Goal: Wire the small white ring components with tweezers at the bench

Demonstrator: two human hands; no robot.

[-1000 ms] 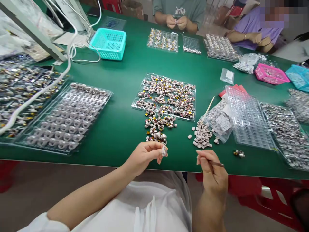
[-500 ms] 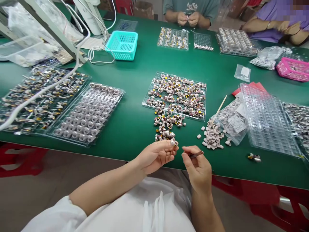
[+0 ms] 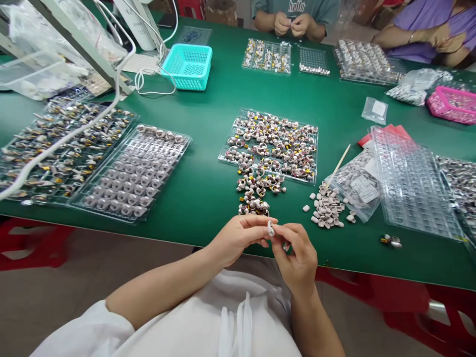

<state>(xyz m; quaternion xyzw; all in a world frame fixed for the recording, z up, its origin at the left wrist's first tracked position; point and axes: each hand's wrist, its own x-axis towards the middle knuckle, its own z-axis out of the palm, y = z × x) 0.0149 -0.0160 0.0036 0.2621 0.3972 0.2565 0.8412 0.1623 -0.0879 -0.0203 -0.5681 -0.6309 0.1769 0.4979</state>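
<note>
Close to the table's front edge, my left hand (image 3: 243, 238) pinches a small pale earbud part (image 3: 271, 228) between thumb and fingers. The thumb and forefinger of my right hand (image 3: 295, 250) close on the same part from the right. A short dark tool (image 3: 286, 246) is tucked inside my right hand, mostly hidden by the fingers. Just beyond my hands lies a loose pile of earbud parts (image 3: 256, 191) with yellow bits, leading up to a clear tray (image 3: 223, 157) full of similar ones. Small pale caps (image 3: 329, 208) are heaped right of my hands.
Left are a clear tray of grey rings (image 3: 130, 183), a white cable (image 3: 70, 136) and a turquoise basket (image 3: 191, 82). Right are a plastic bag (image 3: 362, 186), a stick (image 3: 340, 161), a clear tray (image 3: 416, 183) and a pink basket (image 3: 451, 105). Two people sit across the table.
My right hand has moved left to meet my left hand, and its fingers now touch the earbud part. The dark tool has gone from the fingertips into the palm.
</note>
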